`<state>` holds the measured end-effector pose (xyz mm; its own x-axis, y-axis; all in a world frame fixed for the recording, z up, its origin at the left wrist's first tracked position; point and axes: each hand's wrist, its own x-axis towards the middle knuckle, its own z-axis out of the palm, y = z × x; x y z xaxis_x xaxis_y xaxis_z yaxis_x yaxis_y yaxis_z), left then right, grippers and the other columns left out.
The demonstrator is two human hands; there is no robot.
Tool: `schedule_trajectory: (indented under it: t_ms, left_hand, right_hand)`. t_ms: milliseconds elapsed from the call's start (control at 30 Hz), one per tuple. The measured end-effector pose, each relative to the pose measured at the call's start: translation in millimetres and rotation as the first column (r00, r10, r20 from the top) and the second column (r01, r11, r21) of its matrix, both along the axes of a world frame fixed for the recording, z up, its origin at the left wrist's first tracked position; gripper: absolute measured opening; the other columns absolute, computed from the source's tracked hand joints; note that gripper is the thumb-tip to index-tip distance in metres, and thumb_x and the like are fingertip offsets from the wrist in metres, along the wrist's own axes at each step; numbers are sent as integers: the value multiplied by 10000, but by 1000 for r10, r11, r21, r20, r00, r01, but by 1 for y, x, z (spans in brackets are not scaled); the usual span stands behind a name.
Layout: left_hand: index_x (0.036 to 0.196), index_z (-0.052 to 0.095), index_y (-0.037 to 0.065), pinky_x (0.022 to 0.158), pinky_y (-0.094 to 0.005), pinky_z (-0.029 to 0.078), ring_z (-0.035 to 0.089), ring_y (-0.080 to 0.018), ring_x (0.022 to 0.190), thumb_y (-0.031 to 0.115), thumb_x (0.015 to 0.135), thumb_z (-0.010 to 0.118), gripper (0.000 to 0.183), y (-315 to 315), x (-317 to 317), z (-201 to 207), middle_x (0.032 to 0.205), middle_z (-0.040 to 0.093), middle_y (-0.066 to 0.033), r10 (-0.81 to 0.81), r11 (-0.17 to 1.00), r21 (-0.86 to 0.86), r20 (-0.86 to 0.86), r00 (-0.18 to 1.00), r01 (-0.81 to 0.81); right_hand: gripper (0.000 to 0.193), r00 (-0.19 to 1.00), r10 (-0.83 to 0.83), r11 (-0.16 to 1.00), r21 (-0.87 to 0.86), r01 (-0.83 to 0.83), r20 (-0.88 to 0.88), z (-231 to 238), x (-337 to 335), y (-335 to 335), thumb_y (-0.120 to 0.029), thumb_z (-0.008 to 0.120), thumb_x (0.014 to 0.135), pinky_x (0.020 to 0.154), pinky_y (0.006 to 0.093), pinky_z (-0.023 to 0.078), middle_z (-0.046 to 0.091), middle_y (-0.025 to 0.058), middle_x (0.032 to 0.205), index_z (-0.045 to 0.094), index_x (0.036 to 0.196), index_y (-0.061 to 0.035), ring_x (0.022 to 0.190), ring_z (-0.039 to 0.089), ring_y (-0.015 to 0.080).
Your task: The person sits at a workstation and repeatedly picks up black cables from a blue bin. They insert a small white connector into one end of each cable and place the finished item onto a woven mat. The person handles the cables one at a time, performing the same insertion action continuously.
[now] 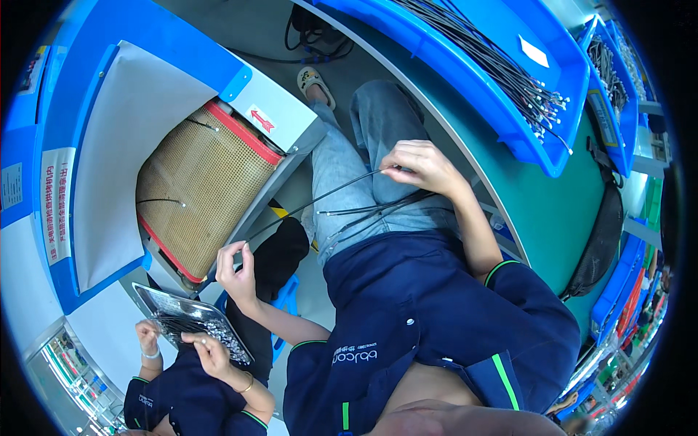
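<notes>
A thin black cable [314,201] runs slantwise above my lap between my two hands. My right hand [420,168] is closed in a pinch on its upper end, over my thigh. My left hand [237,273], fingers curled, is closed at its lower end, beside the near corner of the conveyor. More black cables [378,209] with small light tips lie across my thighs, below my right forearm. On the tan mesh belt [211,189] of the conveyor rest two separate cables, one near the far edge [203,124] and one at the left [161,200].
A blue tray [491,138] full of black cables with white ends stands on the green table [542,211] at right. A black pouch [595,240] lies along that table. At lower left, a co-worker's hands [211,356] are over a metal tray [236,341] of cables.
</notes>
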<state>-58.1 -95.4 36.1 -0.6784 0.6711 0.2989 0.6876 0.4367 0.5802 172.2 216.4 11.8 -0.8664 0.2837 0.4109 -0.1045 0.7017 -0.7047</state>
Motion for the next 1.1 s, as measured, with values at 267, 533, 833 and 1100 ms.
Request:
schedule_trajectory:
  t_ms: [267,533,833,1100]
  left_hand:
    - [841,620,-16,667,-280,469,605,-186,711,-12,784,641,61,10,9,9,779,631,-89,3,1000,-6,46,999,-3]
    - [839,621,-9,630,-296,468,599,-216,684,-17,765,653,81,13,-10,14,764,611,-110,-31,997,-73,11,999,32]
    - [847,611,-8,726,-343,479,601,-286,793,20,759,635,95,42,-43,70,844,613,-105,-227,964,-201,-286,931,173]
    - [899,619,4,732,-325,467,610,-250,812,113,814,629,138,42,-145,17,867,622,-112,-129,966,-217,76,989,143]
  right_hand:
    - [111,1000,21,1000,17,-21,5,1,1,2,-41,706,725,567,324,456,604,60,711,632,808,-45,631,582,220]
    - [94,999,-20,1000,14,19,41,9,2,1,-60,698,728,592,327,455,614,73,736,634,791,-31,652,579,229]
    - [96,999,34,999,23,-34,27,11,-19,-12,-76,704,729,602,320,464,615,54,730,636,791,-48,655,578,210]
    - [112,1000,-29,996,85,28,2,-2,-70,-46,-90,691,731,670,334,480,587,48,773,631,822,-66,752,565,221]
